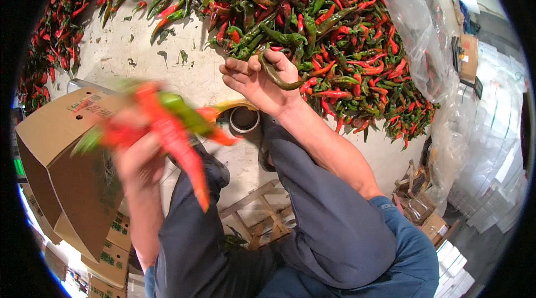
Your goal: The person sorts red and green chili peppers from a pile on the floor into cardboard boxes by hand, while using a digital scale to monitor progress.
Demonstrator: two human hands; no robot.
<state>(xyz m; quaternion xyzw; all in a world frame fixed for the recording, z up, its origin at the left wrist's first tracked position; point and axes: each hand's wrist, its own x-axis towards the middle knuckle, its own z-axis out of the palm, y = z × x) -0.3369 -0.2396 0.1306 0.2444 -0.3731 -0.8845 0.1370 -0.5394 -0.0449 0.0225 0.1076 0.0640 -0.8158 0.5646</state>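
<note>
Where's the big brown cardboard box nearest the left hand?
In the head view, it stands at the left side, just left of the person's left hand, which holds a bunch of red and green peppers. The big cardboard box.

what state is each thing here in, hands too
Left hand: closed, motion-blurred
Red and green pepper bunch: held, blurred
Right hand: fingers curled around one pepper
Curved dark green pepper: held
Red and green pepper heap: loose, piled
Clear plastic sheet: crumpled, along the heap's edge
Brown cardboard box: unsealed, inside not visible
</note>
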